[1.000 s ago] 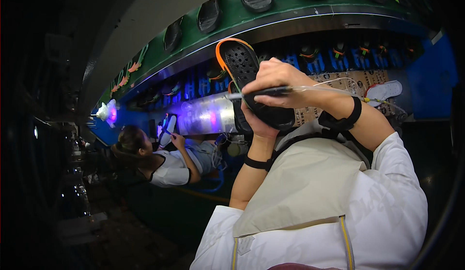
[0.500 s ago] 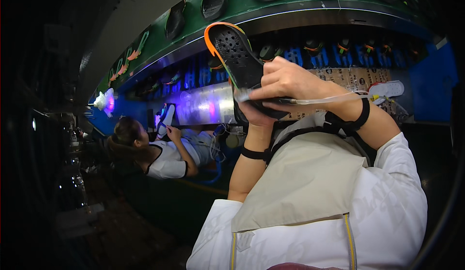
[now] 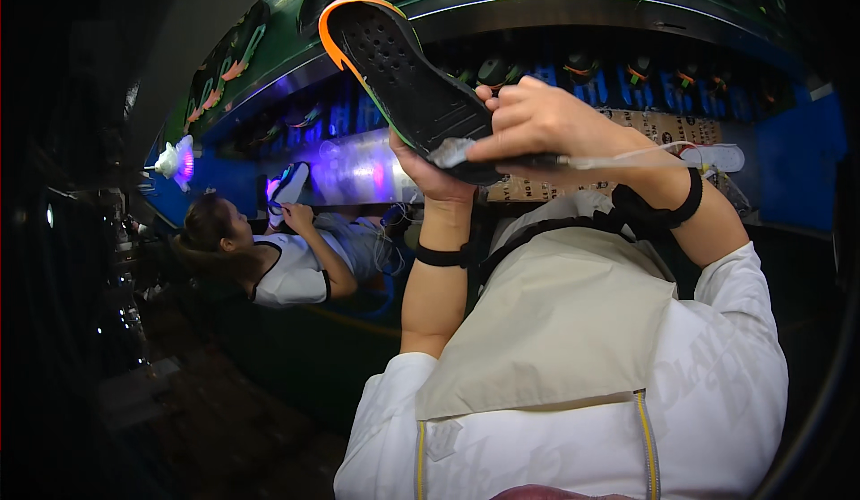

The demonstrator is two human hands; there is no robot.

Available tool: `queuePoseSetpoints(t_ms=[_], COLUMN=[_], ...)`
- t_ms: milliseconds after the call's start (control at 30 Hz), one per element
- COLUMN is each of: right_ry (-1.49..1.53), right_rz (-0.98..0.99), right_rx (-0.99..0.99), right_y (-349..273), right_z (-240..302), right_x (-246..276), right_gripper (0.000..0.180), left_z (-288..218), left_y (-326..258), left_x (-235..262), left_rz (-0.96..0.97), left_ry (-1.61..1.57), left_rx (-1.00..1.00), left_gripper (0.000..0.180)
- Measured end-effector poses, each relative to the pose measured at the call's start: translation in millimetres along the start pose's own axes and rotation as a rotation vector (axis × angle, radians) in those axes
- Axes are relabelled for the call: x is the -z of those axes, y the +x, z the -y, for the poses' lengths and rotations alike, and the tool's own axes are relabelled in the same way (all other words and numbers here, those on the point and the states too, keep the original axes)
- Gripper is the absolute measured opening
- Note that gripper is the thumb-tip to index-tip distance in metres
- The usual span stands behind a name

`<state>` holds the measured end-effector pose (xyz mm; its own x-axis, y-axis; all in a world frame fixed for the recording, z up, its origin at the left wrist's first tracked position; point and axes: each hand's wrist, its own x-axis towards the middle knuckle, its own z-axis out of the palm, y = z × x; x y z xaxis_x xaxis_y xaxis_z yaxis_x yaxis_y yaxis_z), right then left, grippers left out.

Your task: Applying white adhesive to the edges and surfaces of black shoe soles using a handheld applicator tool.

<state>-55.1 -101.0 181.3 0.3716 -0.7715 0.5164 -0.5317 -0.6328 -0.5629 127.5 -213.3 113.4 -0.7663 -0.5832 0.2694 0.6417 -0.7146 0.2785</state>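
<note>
Above the person's lap, the left hand [image 3: 428, 170] holds up a big black sole [image 3: 408, 88]. It grips the low end from below, clamped on the edge, but most of its fingers are hidden under the sole. The sole tilts, with its far end up and to the left. That end has lots of little holes and a bright orange rim.

The right hand [image 3: 542, 128] is wrapped around a dark tool [image 3: 533, 160], with its fingers bent and close together. The tool has a blurry pale tip [image 3: 452, 152], and it touches the low end of the sole. A clear tube [image 3: 609, 161] goes from the tool over the right arm. Off to the left, a co-worker [image 3: 291, 267] sits by a glowing purple lamp [image 3: 182, 162] and holds a shoe [image 3: 291, 185]
</note>
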Motion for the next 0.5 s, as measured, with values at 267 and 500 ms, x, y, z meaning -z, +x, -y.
queuePoseSetpoints(t_ms=[267,500], right_ry=[0.079,0.102], right_rz=[0.029,0.041], right_rx=[-0.079,-0.190], right_y=[-2,-6], right_z=[7,14], right_x=[3,12], right_gripper=[0.031,0.030], left_z=[-22,-38], left_y=[1,4], left_x=[-6,-12], left_rz=[-0.016,0.030], left_ry=[0.010,0.264], left_rx=[0.092,0.136], left_gripper=[0.103,0.103])
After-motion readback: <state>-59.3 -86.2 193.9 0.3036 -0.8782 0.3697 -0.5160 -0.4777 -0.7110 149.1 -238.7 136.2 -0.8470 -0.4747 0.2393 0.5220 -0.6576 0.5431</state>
